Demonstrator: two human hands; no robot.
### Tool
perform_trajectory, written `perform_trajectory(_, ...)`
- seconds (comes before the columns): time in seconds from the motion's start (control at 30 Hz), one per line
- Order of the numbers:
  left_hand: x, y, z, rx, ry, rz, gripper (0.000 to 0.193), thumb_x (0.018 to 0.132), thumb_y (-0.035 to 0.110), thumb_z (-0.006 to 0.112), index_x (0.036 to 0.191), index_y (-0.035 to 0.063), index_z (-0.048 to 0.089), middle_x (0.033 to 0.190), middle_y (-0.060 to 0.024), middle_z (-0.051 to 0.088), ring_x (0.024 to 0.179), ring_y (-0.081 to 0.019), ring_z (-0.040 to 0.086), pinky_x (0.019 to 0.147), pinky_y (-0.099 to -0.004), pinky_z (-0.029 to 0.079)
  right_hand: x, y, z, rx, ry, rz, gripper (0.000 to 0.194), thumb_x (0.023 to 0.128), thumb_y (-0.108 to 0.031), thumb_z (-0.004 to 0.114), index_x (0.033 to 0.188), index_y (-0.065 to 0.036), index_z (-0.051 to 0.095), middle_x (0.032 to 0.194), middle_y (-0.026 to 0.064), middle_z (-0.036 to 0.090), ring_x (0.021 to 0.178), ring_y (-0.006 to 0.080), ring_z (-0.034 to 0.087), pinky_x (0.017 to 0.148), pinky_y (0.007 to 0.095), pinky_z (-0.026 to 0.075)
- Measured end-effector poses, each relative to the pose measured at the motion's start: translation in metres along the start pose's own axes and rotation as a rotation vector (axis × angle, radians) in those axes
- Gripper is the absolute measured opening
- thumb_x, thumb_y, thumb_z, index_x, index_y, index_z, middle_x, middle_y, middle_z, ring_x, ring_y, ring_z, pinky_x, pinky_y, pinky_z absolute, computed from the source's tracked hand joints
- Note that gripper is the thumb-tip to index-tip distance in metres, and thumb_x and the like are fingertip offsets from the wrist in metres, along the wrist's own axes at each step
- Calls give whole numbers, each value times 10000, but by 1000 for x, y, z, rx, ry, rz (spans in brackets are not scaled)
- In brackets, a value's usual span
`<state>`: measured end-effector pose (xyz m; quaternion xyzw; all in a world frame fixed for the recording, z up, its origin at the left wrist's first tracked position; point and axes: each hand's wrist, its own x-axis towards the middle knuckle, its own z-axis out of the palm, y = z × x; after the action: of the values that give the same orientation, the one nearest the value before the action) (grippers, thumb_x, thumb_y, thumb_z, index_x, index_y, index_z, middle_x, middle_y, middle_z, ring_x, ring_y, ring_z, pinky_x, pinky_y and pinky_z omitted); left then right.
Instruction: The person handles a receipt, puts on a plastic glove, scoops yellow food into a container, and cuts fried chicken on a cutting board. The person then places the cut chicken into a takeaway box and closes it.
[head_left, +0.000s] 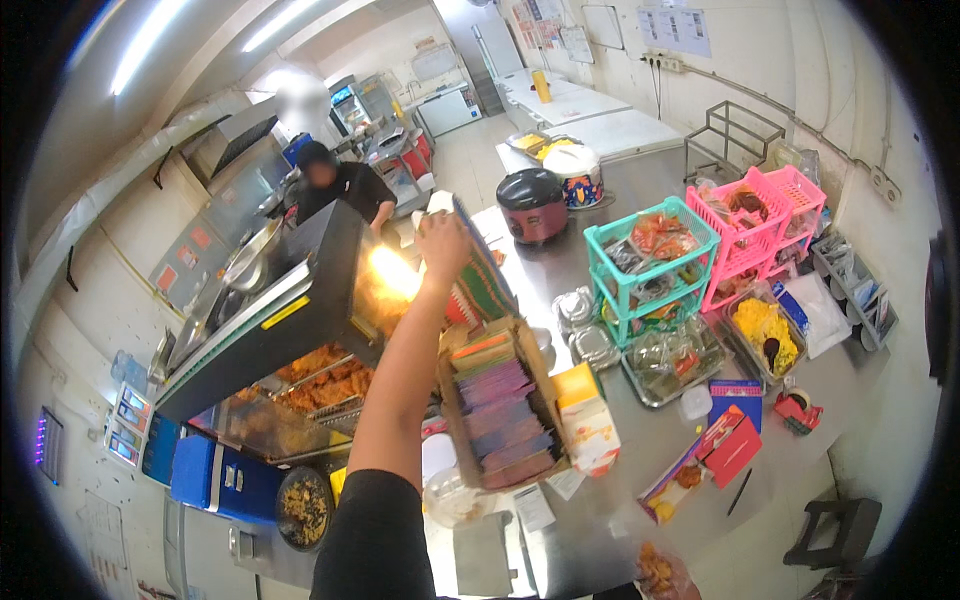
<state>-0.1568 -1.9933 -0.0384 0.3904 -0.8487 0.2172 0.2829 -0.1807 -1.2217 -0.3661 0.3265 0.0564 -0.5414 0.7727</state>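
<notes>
My left arm reaches far forward past the lit display cabinet. At its end my left hand (444, 238) curls its fingers over the top of green-and-red printed packaging (484, 281). Just below that stands an open cardboard box (463, 457) filled with flat purple printed packets (502, 409). At the bottom edge, my right hand (686, 591) shows only in part. It holds a clear plastic bag (675, 568) with fried food (654, 570) inside. A yellow-and-white printed carton (589, 427) leans beside the cardboard box.
Fried chicken (330, 382) fills the display cabinet (322, 277) on the left. A person (345, 187) stands behind it. On the steel table are a rice cooker (531, 206), a teal rack (652, 262), pink baskets (742, 232), a tray of yellow food (765, 330) and a tape dispenser (799, 409).
</notes>
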Motion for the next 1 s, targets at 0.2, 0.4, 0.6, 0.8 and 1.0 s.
perform_trajectory(0.2,66,-6,37,81,-182,-281,384,1004,368,552,1274,142,707,1418,-110,635,1432,-345,465,1095,-693,298,-127,-5,-34,-59,234,-473,314,1080,-423,538,1122,-140,666,822,57,648,474,140,489,362,229,400)
perform_trajectory(0.4,93,-10,47,26,-300,-584,349,969,352,581,1196,152,755,1221,-117,753,1180,-329,692,1083,-651,322,-199,6,-88,176,-104,-537,306,1110,-344,476,1165,-94,644,834,84,599,519,143,387,395,239,387)
perform_trajectory(0.6,93,-2,40,51,-241,-652,333,960,356,614,1151,134,773,1215,-124,754,1156,-306,706,1078,-662,313,-196,-8,-105,18,59,-759,259,1112,-280,479,1268,-136,627,1051,105,661,699,195,576,438,249,489)
perform_trajectory(0.8,112,2,15,148,-115,-547,252,932,319,635,1098,197,782,1124,-64,761,1223,-287,636,1022,-655,341,-178,-17,-110,62,-22,-660,317,1102,-263,505,1397,-162,568,1111,122,673,750,259,647,432,259,511)
perform_trajectory(1.0,106,30,-69,21,328,-212,191,1001,301,608,1076,161,714,1126,-27,734,1255,-268,581,956,-609,371,-172,-25,-80,148,351,-539,283,1074,-394,574,998,-145,684,705,22,640,438,113,493,375,217,414)
